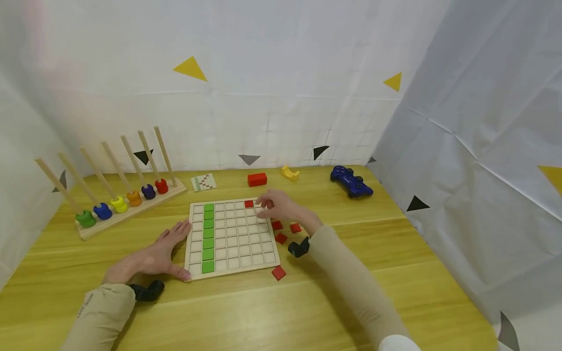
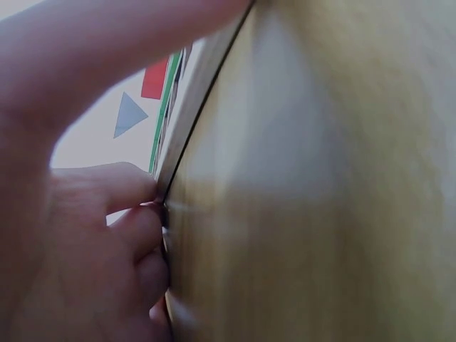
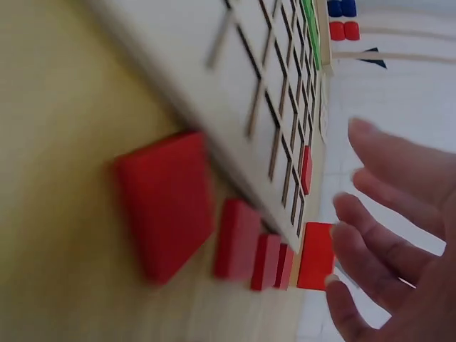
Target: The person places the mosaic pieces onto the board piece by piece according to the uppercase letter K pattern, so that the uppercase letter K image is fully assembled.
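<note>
The wooden grid board [image 1: 231, 239] lies flat on the yellow table [image 1: 395, 273] with a green column at its left and one red tile [image 1: 249, 204] on its far row, the right hand [image 1: 277, 205] hovering there with relaxed, empty grip, the left hand [image 1: 160, 251] flat against its left edge.

1. This looks like a staged recording booth, not a lived-in room: white sheets [image 1: 272, 97] hang on all sides as walls.
2. Yellow [image 1: 190, 68] and dark triangle markers [image 1: 249, 159] are stuck on the sheets.
3. A single yellow wooden table [image 1: 395, 234] fills the space.
4. The table carries an odd mix of props: a peg rack with coloured rings [image 1: 123, 200], a grid board [image 1: 230, 239], a blue game controller [image 1: 351, 181].
</note>
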